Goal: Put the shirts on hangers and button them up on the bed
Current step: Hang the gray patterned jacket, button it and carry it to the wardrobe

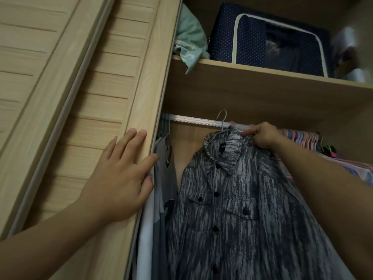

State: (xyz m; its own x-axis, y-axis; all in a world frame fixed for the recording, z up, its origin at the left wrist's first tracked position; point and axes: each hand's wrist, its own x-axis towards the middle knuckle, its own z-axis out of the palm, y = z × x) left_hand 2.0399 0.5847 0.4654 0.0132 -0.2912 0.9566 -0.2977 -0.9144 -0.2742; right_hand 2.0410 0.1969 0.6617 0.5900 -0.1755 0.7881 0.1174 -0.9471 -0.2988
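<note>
Fingers (pixel 247 132) of the right hand (pixel 262 137) curl around the collar of one grey streaked shirt (pixel 238 209), buttoned on one pale blue hanger (pixel 222 123) just below the wardrobe rail (pixel 193 119). Left hand (pixel 119 176) lies flat, fingers straight, on the sliding door (pixel 96 102). One shelf (pixel 262 74) above carries one navy storage box (pixel 268 37).

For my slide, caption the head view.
Right hand lifts buttoned grey streaked shirt toward wardrobe rail; left hand rests on wooden door.
</note>
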